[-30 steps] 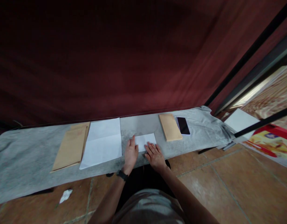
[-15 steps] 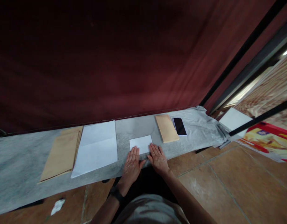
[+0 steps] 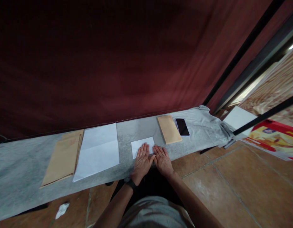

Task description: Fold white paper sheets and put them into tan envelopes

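Spread flat and clasping nothing, the bare left hand (image 3: 142,163) lays its fingers over the near part of a small white paper rectangle (image 3: 136,147), while the bare right hand (image 3: 163,162), equally open, rests at its right edge. The paper lies on grey cloth (image 3: 126,147), between a large creased white sheet (image 3: 97,150) and a tan paper packet (image 3: 169,129). Pressing flat seems the step in hand; continuing calls for even pressure without slipping. The rectangle looks crisp-edged, perhaps folded, its near edge partly hidden.
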### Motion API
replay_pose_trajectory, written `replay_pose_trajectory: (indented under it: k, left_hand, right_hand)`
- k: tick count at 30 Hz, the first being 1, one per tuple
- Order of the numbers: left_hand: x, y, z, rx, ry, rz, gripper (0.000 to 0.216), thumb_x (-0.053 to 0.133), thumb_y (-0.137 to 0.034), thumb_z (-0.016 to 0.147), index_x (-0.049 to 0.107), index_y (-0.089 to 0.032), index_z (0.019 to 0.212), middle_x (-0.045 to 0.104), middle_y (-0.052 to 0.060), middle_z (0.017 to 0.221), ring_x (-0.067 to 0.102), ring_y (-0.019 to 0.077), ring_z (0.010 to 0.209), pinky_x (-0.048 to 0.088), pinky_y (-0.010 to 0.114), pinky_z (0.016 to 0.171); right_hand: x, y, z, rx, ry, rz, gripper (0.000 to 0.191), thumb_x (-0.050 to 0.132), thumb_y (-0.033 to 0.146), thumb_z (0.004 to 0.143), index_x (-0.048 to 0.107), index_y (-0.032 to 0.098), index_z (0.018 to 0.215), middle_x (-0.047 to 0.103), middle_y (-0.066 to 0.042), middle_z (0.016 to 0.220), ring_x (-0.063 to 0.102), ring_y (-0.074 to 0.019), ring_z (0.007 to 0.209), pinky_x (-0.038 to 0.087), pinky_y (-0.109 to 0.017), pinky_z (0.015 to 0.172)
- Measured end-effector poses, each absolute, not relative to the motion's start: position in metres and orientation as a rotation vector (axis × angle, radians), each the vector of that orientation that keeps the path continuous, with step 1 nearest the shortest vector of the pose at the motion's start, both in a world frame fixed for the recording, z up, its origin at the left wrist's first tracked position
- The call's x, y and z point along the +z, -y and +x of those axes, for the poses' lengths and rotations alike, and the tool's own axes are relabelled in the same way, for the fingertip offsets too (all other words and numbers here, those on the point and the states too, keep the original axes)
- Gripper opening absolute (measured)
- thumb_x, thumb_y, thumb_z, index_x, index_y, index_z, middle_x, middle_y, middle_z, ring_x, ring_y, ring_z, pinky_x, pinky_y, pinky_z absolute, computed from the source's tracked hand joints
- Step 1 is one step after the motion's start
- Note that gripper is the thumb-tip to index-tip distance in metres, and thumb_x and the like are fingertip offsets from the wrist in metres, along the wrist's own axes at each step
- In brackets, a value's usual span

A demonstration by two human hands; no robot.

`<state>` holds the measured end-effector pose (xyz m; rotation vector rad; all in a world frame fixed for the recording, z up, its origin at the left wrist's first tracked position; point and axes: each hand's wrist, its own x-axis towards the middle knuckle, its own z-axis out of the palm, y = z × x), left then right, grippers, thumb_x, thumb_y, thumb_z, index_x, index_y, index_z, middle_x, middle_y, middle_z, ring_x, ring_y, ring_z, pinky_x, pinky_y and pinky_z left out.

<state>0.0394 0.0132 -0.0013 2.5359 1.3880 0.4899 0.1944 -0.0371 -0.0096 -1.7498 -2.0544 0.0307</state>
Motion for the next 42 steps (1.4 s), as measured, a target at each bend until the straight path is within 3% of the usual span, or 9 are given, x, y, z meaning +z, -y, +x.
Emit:
replay_pose_trajectory:
  k: [7,11,19,28,37,42]
  left_hand:
    - [-0.01,-0.019,0.013,0.507,-1.498,2.516,0.06,0.032,-0.036,0.102,0.037,-0.002,0.151,0.035,0.022,0.159,0.025,0.029,0.152,0.025,0.05,0.123]
    - [-0.014,-0.021,0.013,0.488,-1.496,2.567,0.056,0.028,-0.026,0.1,0.038,-0.004,0.151,0.037,0.019,0.159,0.026,0.0267,0.152,0.028,0.049,0.122]
    - [-0.012,-0.023,0.014,0.433,-1.64,2.62,0.057,0.03,-0.025,0.1,0.036,-0.001,0.152,0.035,0.021,0.159,0.029,0.0294,0.15,0.032,0.049,0.121]
    - [-0.001,-0.041,0.046,0.284,-1.53,2.642,0.052,0.029,-0.03,0.103,0.04,-0.017,0.153,0.038,0.011,0.16,0.03,0.025,0.15,0.029,0.049,0.122]
    - [-0.013,-0.038,0.017,0.401,-1.774,2.564,0.058,0.035,-0.031,0.101,0.036,-0.006,0.153,0.034,0.018,0.16,0.026,0.028,0.152,0.028,0.049,0.122]
    - [-0.003,-0.033,0.027,0.4,-1.933,2.49,0.056,0.037,-0.025,0.098,0.041,-0.001,0.149,0.038,0.024,0.156,0.027,0.0324,0.151,0.017,0.058,0.123]
  right_hand:
    - [0.004,0.015,0.182,0.073,2.005,-1.751,0.045,0.04,0.034,0.105,0.054,0.018,0.144,0.055,-0.01,0.148,0.047,-0.0264,0.14,0.028,-0.05,0.121]
    - [0.004,-0.006,0.173,0.1,2.179,-1.641,0.044,0.04,0.036,0.105,0.051,0.022,0.146,0.051,-0.007,0.151,0.047,-0.0225,0.14,0.03,-0.047,0.12]
    - [-0.009,-0.018,0.195,-0.012,2.217,-1.717,0.052,0.036,0.039,0.106,0.041,0.016,0.152,0.042,-0.01,0.157,0.042,-0.0235,0.144,0.024,-0.045,0.122]
    - [-0.012,-0.018,0.19,-0.094,2.152,-1.834,0.052,0.042,0.03,0.102,0.041,0.017,0.153,0.039,-0.01,0.159,0.038,-0.0256,0.146,0.023,-0.045,0.122]
    - [-0.009,-0.017,0.195,-0.029,2.056,-1.755,0.049,0.042,0.032,0.103,0.046,0.016,0.15,0.05,-0.011,0.152,0.042,-0.0239,0.143,0.028,-0.045,0.12]
    - [-0.009,-0.014,0.199,0.039,1.948,-1.75,0.043,0.041,0.021,0.101,0.055,0.015,0.141,0.059,-0.01,0.144,0.049,-0.0221,0.138,0.03,-0.044,0.119]
